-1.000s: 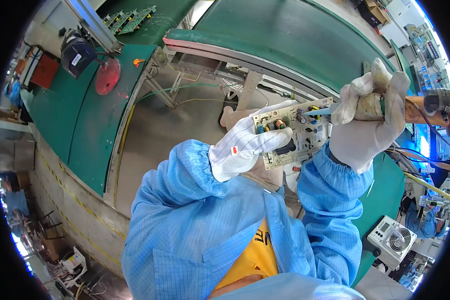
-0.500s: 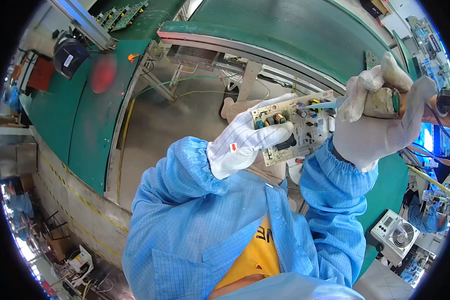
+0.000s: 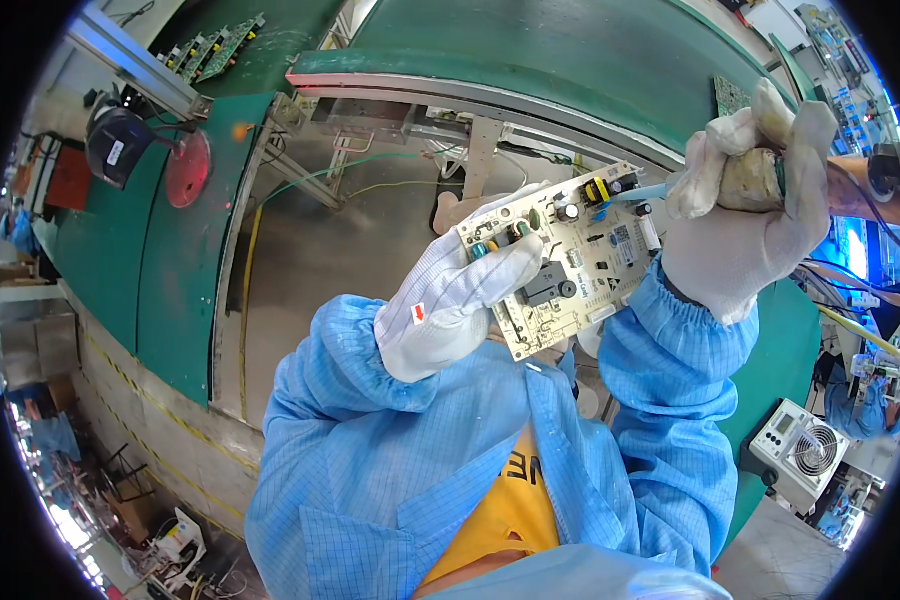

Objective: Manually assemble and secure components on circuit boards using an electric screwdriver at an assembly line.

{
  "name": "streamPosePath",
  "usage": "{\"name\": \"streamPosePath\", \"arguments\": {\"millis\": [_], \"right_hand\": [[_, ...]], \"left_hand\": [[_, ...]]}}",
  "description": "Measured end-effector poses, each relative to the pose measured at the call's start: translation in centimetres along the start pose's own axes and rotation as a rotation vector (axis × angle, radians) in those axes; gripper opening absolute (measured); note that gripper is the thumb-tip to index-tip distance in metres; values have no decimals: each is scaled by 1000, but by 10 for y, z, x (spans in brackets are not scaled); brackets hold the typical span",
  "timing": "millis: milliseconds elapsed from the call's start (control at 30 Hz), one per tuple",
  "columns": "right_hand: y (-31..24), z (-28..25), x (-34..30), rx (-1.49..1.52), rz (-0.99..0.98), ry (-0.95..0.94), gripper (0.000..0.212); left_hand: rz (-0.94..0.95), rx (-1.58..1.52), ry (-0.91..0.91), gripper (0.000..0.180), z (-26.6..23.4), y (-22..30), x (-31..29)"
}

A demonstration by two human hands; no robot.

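A cream printed circuit board (image 3: 595,265) with black, yellow and green components rests in my gloved left hand (image 3: 460,285); the thumb lies over its left part and the other fingers are mostly hidden under it. My gloved right hand (image 3: 740,210) is closed around what looks like a dispensing syringe (image 3: 752,182), with a beige wrapped barrel and a brownish rear section. Its pale blue tapered tip (image 3: 642,193) points left at the board's far edge, beside a yellow-and-black transformer (image 3: 597,190). I cannot tell whether the tip touches anything.
Beyond the board runs a green conveyor (image 3: 530,65) with a metal edge. On the left, a green bench (image 3: 185,280) bears a black device (image 3: 115,145) and a red disc (image 3: 188,170). Several circuit boards (image 3: 215,50) stand far left. A white fan unit (image 3: 798,450) is at right.
My left hand and the board have shifted left and slightly nearer, and the board's face is turned more into view. The right hand still grips the syringe, its tip now beside the transformer.
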State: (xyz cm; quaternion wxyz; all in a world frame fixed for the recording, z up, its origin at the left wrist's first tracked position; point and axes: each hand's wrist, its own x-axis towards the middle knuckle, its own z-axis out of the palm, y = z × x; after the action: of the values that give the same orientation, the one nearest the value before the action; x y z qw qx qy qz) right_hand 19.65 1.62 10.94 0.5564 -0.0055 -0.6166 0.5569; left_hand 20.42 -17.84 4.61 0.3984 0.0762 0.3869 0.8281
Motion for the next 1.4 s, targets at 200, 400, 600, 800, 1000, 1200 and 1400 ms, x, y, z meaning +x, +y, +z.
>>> {"name": "streamPosePath", "arguments": {"millis": [200, 400, 600, 800, 1000, 1200, 1400], "right_hand": [[-30, -3, 0, 96, 278, -144, 45], [-23, -9, 10, 283, 196, 21, 49], [-8, -7, 5, 249, 141, 36, 51], [-9, -7, 0, 217, 136, -1, 41], [-6, -3, -1, 165, 114, 110, 36], [-1, -15, 7, 300, 113, 7, 41], [-4, -19, 11, 488, 244, 55, 44]], "left_hand": [[-12, -160, -7, 43, -4, -8, 0], [-42, -201, 35, 39, 0, -6, 1], [963, 1218, -65, 39, -29, -11, 3], [611, 874, -40, 44, -39, -30, -5], [-62, -382, 111, 34, 0, 5, -11], [-21, -347, 111, 34, -5, -2, -11], [13, -385, 139, 27, -12, -4, 0]]}}
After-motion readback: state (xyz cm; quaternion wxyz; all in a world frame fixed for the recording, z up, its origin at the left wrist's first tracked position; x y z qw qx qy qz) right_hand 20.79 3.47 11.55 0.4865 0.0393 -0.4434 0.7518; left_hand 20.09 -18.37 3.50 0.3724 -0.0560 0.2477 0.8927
